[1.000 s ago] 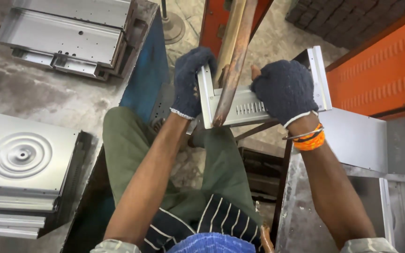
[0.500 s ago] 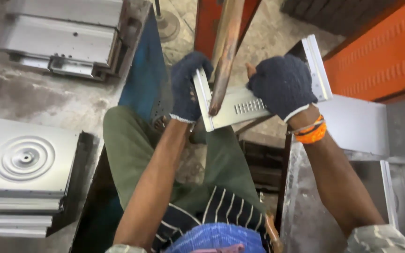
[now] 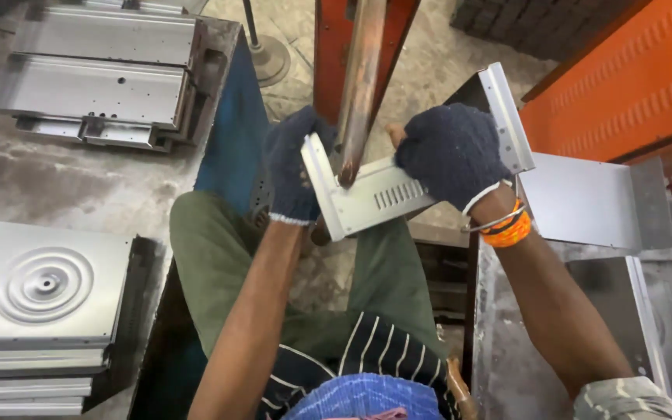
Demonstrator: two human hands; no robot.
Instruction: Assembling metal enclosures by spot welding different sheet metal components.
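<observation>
Both my hands wear dark knit gloves and hold a bent sheet-metal bracket (image 3: 379, 198) with a row of vent slots. My left hand (image 3: 293, 167) grips its left flange. My right hand (image 3: 453, 155) grips its upper right part, with orange bangles on the wrist. A copper-coloured rod (image 3: 361, 85) comes down from above, and its tip rests on the bracket's left part between my hands. The bracket sits above my lap.
A stack of flat metal panels with a pressed circular pattern (image 3: 40, 288) lies at the left. More folded metal trays (image 3: 103, 85) lie at the upper left. Grey metal sheets (image 3: 593, 202) rest at the right, beside an orange machine housing (image 3: 624, 85).
The view has shifted slightly. The bracket has slid a little rightward under the rod, so the tip now meets it nearer the left flange. Both hands keep their grip.
</observation>
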